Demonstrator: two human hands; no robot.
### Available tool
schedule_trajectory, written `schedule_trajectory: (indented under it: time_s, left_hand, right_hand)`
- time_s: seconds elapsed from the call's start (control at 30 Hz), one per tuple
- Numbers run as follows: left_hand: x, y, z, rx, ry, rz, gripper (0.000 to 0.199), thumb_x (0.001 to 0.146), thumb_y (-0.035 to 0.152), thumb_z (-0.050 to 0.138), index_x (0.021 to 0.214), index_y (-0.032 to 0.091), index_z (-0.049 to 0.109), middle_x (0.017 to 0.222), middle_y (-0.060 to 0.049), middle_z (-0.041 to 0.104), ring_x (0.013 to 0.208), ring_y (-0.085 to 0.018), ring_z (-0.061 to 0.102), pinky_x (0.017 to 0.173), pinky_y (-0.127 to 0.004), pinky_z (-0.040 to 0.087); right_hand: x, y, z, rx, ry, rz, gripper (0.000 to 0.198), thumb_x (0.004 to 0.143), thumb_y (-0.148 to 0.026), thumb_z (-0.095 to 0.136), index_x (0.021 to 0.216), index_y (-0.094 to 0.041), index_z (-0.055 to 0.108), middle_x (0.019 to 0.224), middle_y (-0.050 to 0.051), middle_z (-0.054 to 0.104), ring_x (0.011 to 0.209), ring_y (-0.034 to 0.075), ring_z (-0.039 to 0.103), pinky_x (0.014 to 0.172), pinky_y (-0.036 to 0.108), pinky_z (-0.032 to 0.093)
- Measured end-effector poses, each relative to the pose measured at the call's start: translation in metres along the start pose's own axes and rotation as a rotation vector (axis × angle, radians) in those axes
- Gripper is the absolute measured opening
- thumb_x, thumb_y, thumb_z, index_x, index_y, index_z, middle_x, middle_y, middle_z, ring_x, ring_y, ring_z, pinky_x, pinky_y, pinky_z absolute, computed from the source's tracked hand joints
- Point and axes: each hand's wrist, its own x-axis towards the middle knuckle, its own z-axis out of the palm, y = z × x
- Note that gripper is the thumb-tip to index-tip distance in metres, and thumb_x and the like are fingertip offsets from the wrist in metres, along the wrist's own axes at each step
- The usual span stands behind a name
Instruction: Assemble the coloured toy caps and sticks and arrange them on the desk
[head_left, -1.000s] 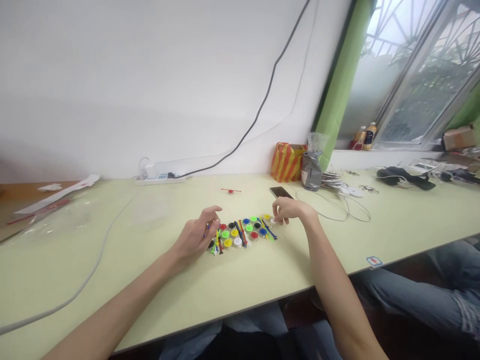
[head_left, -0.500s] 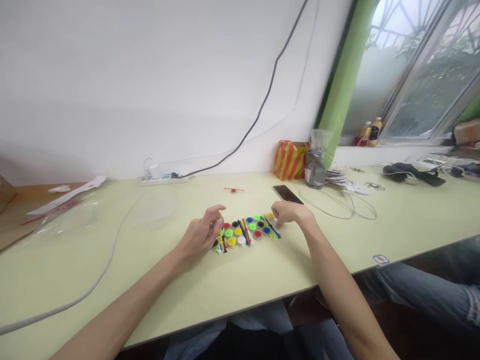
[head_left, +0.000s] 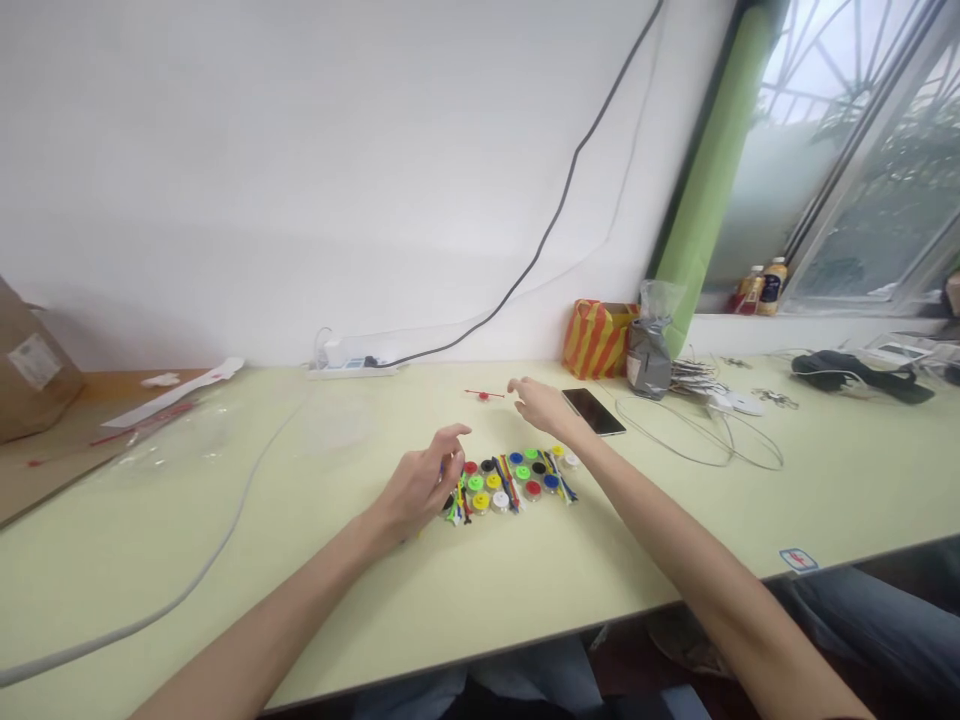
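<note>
Rows of small round pieces with coloured tops and clear bases point(head_left: 493, 482) lie on the pale table, among bunches of thin coloured strips point(head_left: 507, 484). My left hand point(head_left: 424, 485) rests at the left end of these rows, index finger stretched out, and it covers some of the pieces. No object shows in its fingers. Beyond the rows, my right hand point(head_left: 544, 408) reaches over the table with its fingers apart and nothing visible in them. Just left of its fingertips lies a red round piece with a thin red bar across it point(head_left: 484, 397), apart from the hand.
A phone point(head_left: 594, 411) lies right of my right hand. Behind it stand a striped bag point(head_left: 598, 340) and a grey pouch point(head_left: 649, 357). A power strip point(head_left: 352, 370) lies against the wall. A white cable point(head_left: 225, 540) crosses the table's left side.
My right hand has left the right end of the rows and moved up and left, close to the red piece. My left hand stays at the left end. The view has shifted slightly.
</note>
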Motion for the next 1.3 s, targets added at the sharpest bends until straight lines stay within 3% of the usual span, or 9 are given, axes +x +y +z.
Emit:
schedule_trajectory:
  time_s: [0.13,0.33,0.47,0.57,0.67,0.83,1.1,1.2,1.3]
  left_hand:
    - [0.001,-0.004,0.0,-0.002,0.017,0.013,0.032,0.102,0.026,0.034,0.134,0.022,0.036,0.079,0.004,0.056,0.059,-0.011,0.051,0.064,-0.023,0.04]
    - [0.001,-0.015,-0.003,0.134,0.057,-0.048,0.026,0.1,0.022,0.037,0.121,0.021,0.052,0.073,0.004,0.059,0.058,-0.013,0.053,0.062,-0.025,0.04]
    - [0.004,-0.018,-0.004,0.223,0.11,-0.111,0.023,0.096,0.02,0.042,0.102,0.02,0.065,0.091,-0.003,0.065,0.074,-0.016,0.061,0.069,-0.028,0.044]
    - [0.006,-0.015,-0.006,0.231,0.173,-0.159,0.035,0.099,0.032,0.047,0.13,0.02,0.056,0.095,-0.003,0.062,0.08,-0.017,0.06,0.071,-0.03,0.047]
    - [0.006,-0.006,-0.007,0.12,0.134,-0.079,0.048,0.098,0.04,0.053,0.142,0.024,0.042,0.106,-0.005,0.06,0.092,-0.019,0.059,0.079,-0.032,0.049]
    - [0.004,0.011,-0.006,-0.097,-0.016,-0.005,0.016,0.101,0.036,0.048,0.102,0.021,0.054,0.095,-0.003,0.063,0.083,-0.017,0.06,0.076,-0.029,0.048]
    - [0.004,0.022,0.003,-0.177,-0.118,-0.037,0.015,0.098,0.033,0.052,0.093,0.02,0.058,0.078,0.001,0.061,0.068,-0.012,0.055,0.065,-0.024,0.044]
    - [0.002,0.023,0.01,-0.08,-0.078,0.005,0.014,0.092,0.028,0.054,0.083,0.019,0.055,0.069,0.003,0.056,0.06,-0.01,0.05,0.057,-0.022,0.039]
    - [0.0,0.018,0.013,0.021,0.018,0.11,0.016,0.089,0.019,0.046,0.075,0.019,0.051,0.06,0.005,0.05,0.05,-0.008,0.041,0.052,-0.021,0.033]
  right_hand:
    - [0.044,-0.023,0.014,0.014,-0.04,-0.093,0.038,0.097,-0.019,0.051,0.136,-0.019,0.054,0.131,0.015,0.06,0.115,0.025,0.058,0.087,0.028,0.04]
    - [0.061,-0.059,0.013,0.061,-0.014,-0.16,0.013,0.094,-0.022,0.059,0.103,-0.016,0.066,0.111,0.015,0.069,0.103,0.025,0.064,0.08,0.028,0.041]
    - [0.029,-0.074,-0.01,0.137,0.083,-0.2,0.016,0.102,-0.026,0.046,0.115,-0.021,0.054,0.105,0.01,0.071,0.098,0.022,0.066,0.077,0.028,0.042]
    - [-0.017,-0.081,-0.023,0.477,0.147,-0.309,0.013,0.101,-0.023,0.046,0.114,-0.023,0.044,0.084,0.002,0.071,0.075,0.017,0.067,0.07,0.026,0.045]
    - [-0.061,-0.086,-0.024,0.908,0.055,-0.419,0.012,0.102,-0.035,0.047,0.103,-0.024,0.041,0.074,-0.001,0.068,0.068,0.017,0.069,0.068,0.026,0.049]
    - [-0.083,-0.085,-0.016,1.302,-0.156,-0.431,0.037,0.093,-0.058,0.057,0.091,-0.022,0.047,0.071,0.001,0.069,0.071,0.021,0.072,0.062,0.027,0.053]
    - [-0.085,-0.059,-0.014,1.428,-0.298,-0.367,0.044,0.077,-0.057,0.077,0.082,-0.017,0.061,0.07,0.005,0.072,0.058,0.017,0.068,0.051,0.023,0.05]
    - [-0.092,-0.056,-0.02,1.416,-0.32,-0.404,0.04,0.078,-0.053,0.077,0.08,-0.016,0.062,0.065,0.003,0.07,0.053,0.014,0.063,0.046,0.021,0.045]
    - [-0.092,-0.049,-0.027,1.299,-0.477,-0.511,0.038,0.079,-0.049,0.077,0.073,-0.016,0.06,0.062,0.001,0.067,0.048,0.011,0.055,0.045,0.02,0.04]
